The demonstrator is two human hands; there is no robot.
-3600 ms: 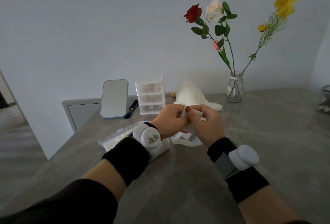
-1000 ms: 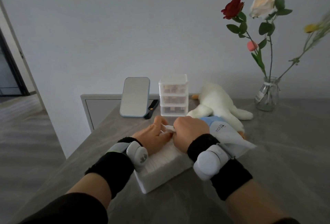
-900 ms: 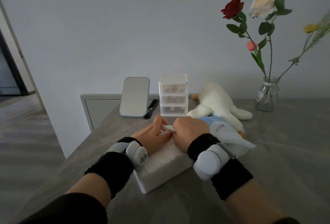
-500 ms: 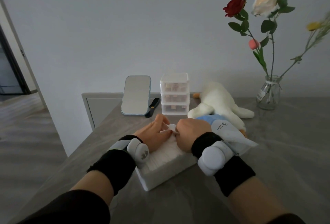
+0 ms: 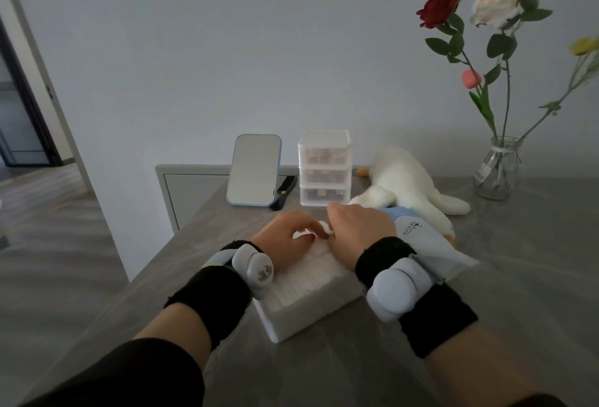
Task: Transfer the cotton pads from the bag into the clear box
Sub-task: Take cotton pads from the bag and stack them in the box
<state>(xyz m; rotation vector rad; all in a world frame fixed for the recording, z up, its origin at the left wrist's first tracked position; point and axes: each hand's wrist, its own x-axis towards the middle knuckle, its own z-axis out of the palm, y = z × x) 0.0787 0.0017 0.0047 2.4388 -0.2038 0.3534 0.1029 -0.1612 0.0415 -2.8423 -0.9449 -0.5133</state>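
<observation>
Grey table (image 5: 505, 277) fills the view, and on it, right under both sets of fingers, sits the clear box (image 5: 311, 306), packed with a white row of cotton pads (image 5: 311, 272) standing on edge. Just right of the right hand's knuckles lies the bag (image 5: 431, 244), pale blue and white, flattened, partly tucked behind that wrist. Left hand (image 5: 285, 241) is palm down on the pads, fingers curled together and pressing the row, thumb side hidden. Right hand (image 5: 356, 231) is closed, fingertips pinched on a single pad (image 5: 326, 229) held just above the row, right between the two hands. Beyond the fingertips: plush toy (image 5: 405, 179), drawer unit (image 5: 324, 168), mirror (image 5: 254, 170).
</observation>
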